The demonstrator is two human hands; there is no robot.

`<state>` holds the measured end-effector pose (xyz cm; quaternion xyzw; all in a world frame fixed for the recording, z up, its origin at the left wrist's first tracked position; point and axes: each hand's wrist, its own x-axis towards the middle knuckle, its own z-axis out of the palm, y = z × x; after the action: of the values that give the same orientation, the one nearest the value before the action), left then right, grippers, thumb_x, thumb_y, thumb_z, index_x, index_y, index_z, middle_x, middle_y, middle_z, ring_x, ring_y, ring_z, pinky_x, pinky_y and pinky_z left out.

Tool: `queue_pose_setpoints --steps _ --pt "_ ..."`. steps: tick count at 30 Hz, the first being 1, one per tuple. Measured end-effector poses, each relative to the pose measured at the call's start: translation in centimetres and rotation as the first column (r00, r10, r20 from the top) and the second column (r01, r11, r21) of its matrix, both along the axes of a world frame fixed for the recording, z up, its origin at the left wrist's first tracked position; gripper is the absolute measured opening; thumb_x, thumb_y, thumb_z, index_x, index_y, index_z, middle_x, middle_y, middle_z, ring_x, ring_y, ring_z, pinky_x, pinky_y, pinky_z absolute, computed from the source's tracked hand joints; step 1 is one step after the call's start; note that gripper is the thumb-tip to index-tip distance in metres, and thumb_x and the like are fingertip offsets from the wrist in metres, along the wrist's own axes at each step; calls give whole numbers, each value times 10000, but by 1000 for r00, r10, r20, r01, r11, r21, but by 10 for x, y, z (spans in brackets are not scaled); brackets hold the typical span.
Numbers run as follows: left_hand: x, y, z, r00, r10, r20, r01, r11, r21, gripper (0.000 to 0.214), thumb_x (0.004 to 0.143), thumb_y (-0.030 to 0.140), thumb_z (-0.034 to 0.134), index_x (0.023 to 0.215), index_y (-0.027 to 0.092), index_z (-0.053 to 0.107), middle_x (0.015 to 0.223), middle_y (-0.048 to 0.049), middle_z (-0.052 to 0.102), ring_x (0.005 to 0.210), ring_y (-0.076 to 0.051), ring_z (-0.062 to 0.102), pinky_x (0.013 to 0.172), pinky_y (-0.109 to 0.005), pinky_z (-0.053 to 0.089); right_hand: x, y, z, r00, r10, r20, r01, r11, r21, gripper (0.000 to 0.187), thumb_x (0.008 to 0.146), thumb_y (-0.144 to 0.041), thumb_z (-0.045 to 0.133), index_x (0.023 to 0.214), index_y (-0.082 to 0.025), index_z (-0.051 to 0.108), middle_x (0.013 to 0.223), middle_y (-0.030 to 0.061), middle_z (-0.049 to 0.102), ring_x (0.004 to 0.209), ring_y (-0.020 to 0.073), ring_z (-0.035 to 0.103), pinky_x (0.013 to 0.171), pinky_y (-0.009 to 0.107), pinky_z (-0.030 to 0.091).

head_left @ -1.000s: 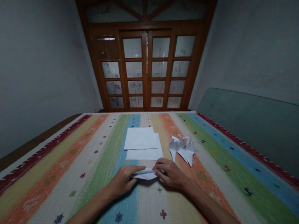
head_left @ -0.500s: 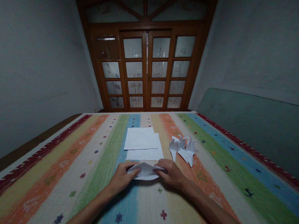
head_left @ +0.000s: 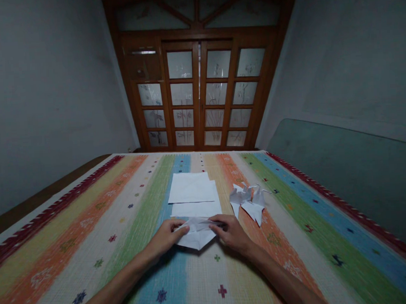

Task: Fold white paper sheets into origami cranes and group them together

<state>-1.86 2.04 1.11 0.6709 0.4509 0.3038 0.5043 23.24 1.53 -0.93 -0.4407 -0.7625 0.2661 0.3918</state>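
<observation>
Between my two hands is a partly folded sheet of white paper (head_left: pixel 198 236), its lower edge coming to a blunt point towards me. My left hand (head_left: pixel 171 234) pinches its left side, thumb on top. On the right side, my right hand (head_left: pixel 229 232) grips it between thumb and fingers. The fingers beneath the paper are hidden. Just beyond lie flat white sheets (head_left: pixel 191 189), one overlapping another. Folded paper cranes (head_left: pixel 251 201) stand close together to the right of my right hand; how many I cannot tell.
A striped, patterned tablecloth (head_left: pixel 127 256) covers the table. Past the far edge stands a wooden door with glass panes (head_left: pixel 182 94). A greenish panel or chair back (head_left: pixel 343 163) rises along the right side, and a pale wall (head_left: pixel 50 87) is on the left.
The paper's near edge now points down towards me, and more creases show on its upper face. Both hands keep their hold in nearly the same place. The sheets and cranes have not moved.
</observation>
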Motion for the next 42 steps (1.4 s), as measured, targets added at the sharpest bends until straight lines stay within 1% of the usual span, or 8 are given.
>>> queue_pose_setpoints --steps 3,8,12,16,23,33,38,42 --pt "0 -3 4 992 -27 -120 33 998 49 393 841 459 582 882 114 767 754 -45 704 691 -200 605 619 -262 427 -1 0 0 1000 11 8 -10 998 -64 173 859 -235 648 936 -162 784 859 86 789 748 227 710 698 319 555" --pt "1 -11 6 898 124 -421 62 914 402 214 841 301 596 827 160 757 867 -87 703 903 -280 624 815 -367 468 -3 -6 2 988 21 151 -14 999 -43 161 868 -184 625 947 -168 764 874 78 773 777 218 692 731 317 527" --pt "2 -13 -3 877 197 -439 72 848 525 149 841 240 633 924 175 739 959 -100 659 977 -292 596 887 -431 482 -4 -10 3 969 -9 249 -13 996 88 141 863 -135 639 968 -165 729 922 84 709 867 223 652 802 343 509" --pt "0 -12 -12 898 180 -401 117 782 613 317 849 172 641 1159 214 691 1103 -102 632 1066 -286 570 958 -467 481 -4 -10 2 964 -22 266 -10 993 117 142 830 -90 681 934 -178 723 954 70 650 892 213 615 806 335 498" --pt "-3 -7 -18 893 19 -449 322 669 670 414 982 130 517 1368 274 552 1329 -66 633 1257 -259 490 1085 -487 427 -3 -10 0 961 -2 277 -37 990 136 264 848 -80 680 1083 -191 727 973 73 634 916 222 607 841 358 503" --pt "-4 -9 -15 859 93 -504 402 487 775 259 1004 155 506 1157 242 695 1204 -96 714 1184 -291 582 976 -503 527 -4 -10 -2 956 12 295 -67 981 180 238 859 -76 657 1014 -212 776 937 64 624 866 198 601 781 316 508" --pt "-5 -11 -12 851 100 -515 410 488 771 387 1008 86 429 1328 205 611 1096 -120 739 1118 -277 615 927 -454 554 2 -8 5 915 48 401 -155 958 240 250 898 -117 632 1049 -245 784 895 69 616 847 204 572 742 311 480" --pt "-6 -10 -14 843 83 -532 432 485 761 334 1012 109 440 1228 200 678 1088 -117 754 1119 -295 603 908 -479 557 9 -5 11 883 75 463 -227 932 281 236 905 -132 617 1011 -254 790 874 68 614 828 203 556 714 304 452"
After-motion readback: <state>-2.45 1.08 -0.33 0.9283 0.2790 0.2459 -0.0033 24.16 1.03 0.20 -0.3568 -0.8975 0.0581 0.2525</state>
